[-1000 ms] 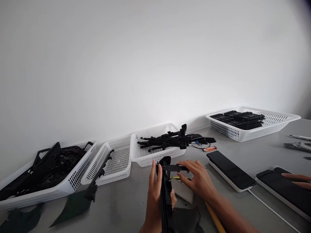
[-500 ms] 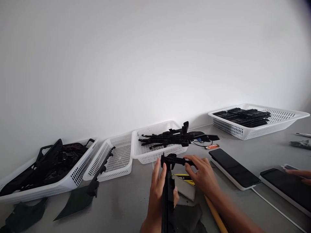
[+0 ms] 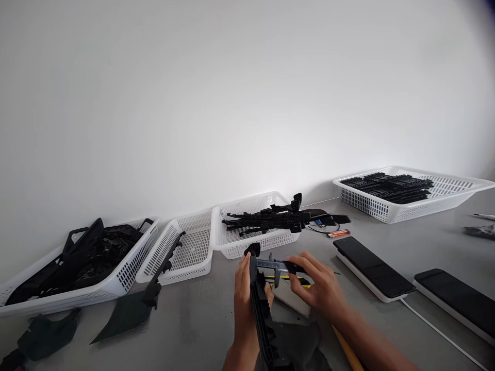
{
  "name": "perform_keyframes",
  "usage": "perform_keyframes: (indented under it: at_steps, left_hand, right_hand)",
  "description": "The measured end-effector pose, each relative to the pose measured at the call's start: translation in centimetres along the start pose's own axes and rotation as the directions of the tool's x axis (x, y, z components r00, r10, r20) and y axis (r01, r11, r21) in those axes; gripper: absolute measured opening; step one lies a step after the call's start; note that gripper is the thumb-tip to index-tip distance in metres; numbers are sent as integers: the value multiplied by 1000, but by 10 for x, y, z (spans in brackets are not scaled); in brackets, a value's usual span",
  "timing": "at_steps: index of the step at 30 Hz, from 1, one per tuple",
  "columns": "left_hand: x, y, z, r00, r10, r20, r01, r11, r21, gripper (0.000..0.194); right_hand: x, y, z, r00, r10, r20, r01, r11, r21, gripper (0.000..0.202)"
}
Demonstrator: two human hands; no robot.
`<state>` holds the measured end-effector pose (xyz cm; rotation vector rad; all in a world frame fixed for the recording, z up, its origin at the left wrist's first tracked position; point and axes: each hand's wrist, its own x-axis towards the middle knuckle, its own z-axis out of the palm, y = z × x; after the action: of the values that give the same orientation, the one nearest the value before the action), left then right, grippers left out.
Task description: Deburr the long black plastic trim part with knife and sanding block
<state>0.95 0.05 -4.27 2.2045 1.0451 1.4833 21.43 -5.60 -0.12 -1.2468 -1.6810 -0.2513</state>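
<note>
My left hand [image 3: 243,304] is wrapped around a long black plastic strip [image 3: 263,322] with toothed edges, held up on a slant in front of me. My right hand [image 3: 315,281] pinches the right end of a caliper [image 3: 266,264] between thumb and fingers. The caliper lies across the upper part of the strip, its graduated scale facing me. Its sliding jaw [image 3: 277,275] hangs to the right of the strip; the other jaw is hard to tell from the black part. Beneath my hands lie a yellow-and-black cutter [image 3: 301,282] and a flat grey block [image 3: 290,298].
White baskets with black parts stand at the left [image 3: 91,294], centre [image 3: 242,250] and right [image 3: 390,214]; a smaller basket [image 3: 185,275] holds one strip. Two phones on white blocks [image 3: 373,268] [image 3: 456,293] lie right. Dark scraps [image 3: 124,319] lie left; a yellow handle [image 3: 346,348] is beneath my right forearm.
The strip has tilted and its top shifted left. The caliper has turned, so its scale shows, and its jaw stands farther right of the strip. Another person's hand has left the right edge.
</note>
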Motion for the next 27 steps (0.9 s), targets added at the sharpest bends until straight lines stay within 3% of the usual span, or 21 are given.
perform_keyframes:
  at_steps: [7, 17, 22, 27]
  left_hand:
    - [3, 2, -2, 991, -93, -100, 91, 995, -29, 48]
    - [11, 12, -14, 986, -131, -106, 127, 991, -48, 33]
    - [18, 13, -23, 973, -208, -100, 199, 976, -89, 33]
    - [21, 9, -24, 970, -234, -63, 224, 966, -132, 44]
  right_hand:
    - [0, -15, 0, 993, -115, 39, 113, 992, 50, 26]
    - [2, -14, 0, 975, -198, 99, 196, 980, 37, 37]
    - [1, -12, 3, 958, -222, 184, 217, 975, 45, 48]
    - [-1, -11, 3, 950, -214, 229, 213, 977, 31, 44]
